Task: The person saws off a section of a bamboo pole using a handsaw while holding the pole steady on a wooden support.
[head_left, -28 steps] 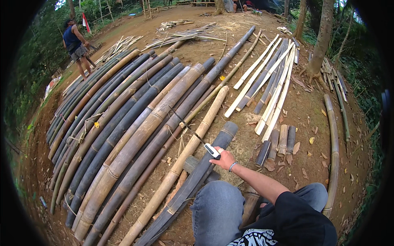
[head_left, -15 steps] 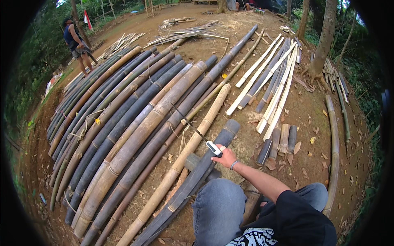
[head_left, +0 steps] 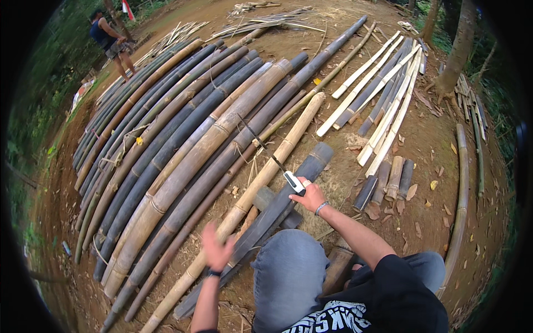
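My right hand [head_left: 310, 194] is closed around the white-and-black handle of a saw [head_left: 293, 180], whose thin dark blade points up and left over a tan bamboo pole [head_left: 300, 119]. Beneath that hand lies a thick dark bamboo pole [head_left: 312, 160], slanting toward the lower left. A short bamboo piece [head_left: 265, 196] sits crosswise under it. My left hand [head_left: 216, 248], a little blurred, has its fingers apart and holds nothing. It is over the tan pole and the lower part of the dark one; whether it touches either I cannot tell.
Many long bamboo poles [head_left: 183, 161] lie side by side at the left. Pale split strips [head_left: 383, 147] and several short bamboo pieces [head_left: 395, 176] are on the right. A long pole [head_left: 461, 194] lies farther right, near a tree trunk [head_left: 458, 53]. Another person [head_left: 108, 39] stands at the far left.
My left hand has come into view from the lower edge. The whole view has shifted somewhat; the saw stays in my right hand.
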Available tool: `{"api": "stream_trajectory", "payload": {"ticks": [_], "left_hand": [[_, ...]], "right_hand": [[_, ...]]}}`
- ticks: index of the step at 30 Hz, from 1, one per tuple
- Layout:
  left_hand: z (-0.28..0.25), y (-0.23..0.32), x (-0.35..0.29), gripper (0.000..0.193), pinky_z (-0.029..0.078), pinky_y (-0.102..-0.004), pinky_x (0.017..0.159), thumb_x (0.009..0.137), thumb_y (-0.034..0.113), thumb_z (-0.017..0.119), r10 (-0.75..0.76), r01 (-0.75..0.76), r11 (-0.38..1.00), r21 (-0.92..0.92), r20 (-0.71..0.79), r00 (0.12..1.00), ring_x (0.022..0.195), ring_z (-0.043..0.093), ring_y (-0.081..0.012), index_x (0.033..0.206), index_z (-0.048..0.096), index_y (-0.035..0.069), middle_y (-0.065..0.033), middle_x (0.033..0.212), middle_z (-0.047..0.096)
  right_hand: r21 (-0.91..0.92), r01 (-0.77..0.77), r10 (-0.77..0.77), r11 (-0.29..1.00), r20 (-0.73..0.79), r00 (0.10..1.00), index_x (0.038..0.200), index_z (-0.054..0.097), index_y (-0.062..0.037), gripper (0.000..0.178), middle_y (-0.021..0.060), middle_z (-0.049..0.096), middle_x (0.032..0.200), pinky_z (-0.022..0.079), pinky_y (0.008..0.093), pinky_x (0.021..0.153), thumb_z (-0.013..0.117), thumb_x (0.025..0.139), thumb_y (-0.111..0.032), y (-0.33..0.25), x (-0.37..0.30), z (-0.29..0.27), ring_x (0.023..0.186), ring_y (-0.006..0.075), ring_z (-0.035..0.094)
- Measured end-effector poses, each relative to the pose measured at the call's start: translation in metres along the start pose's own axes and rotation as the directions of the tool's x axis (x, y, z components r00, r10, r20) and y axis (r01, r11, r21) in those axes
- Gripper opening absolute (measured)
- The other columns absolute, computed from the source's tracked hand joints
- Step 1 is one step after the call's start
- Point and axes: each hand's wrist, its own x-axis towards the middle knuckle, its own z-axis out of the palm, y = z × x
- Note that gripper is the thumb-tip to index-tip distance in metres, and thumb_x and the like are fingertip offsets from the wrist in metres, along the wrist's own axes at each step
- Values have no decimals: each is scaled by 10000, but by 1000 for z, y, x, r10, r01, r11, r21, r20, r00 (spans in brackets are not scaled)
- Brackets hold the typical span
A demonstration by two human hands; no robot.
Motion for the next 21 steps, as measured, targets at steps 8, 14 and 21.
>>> {"api": "stream_trajectory", "payload": {"ticks": [8,14,21], "left_hand": [[115,173,107,1127,373,-545,1108,698,527,819,15,-103,978,181,432,902,1373,420,-424,1512,284,-39,-260,1491,420],[135,171,108,954,486,-484,998,692,410,856,-33,-1,998,70,487,873,1188,577,-412,1404,389,-20,-238,1276,566],[139,170,106,885,485,-469,989,709,401,848,-22,-27,995,95,482,876,1163,594,-391,1361,422,-18,-225,1237,585]], "right_hand": [[21,24,-23,999,-27,999,1289,580,-100,661,215,716,990,545,482,786,860,740,-338,-6,4,7,930,423,685],[64,52,-53,997,13,999,1301,563,-57,610,220,691,1111,535,485,839,817,801,-298,-1,5,4,999,415,670],[184,-34,-26,982,315,949,1253,507,-9,453,152,673,886,530,408,730,688,934,-275,0,-1,-105,808,262,669]]}}
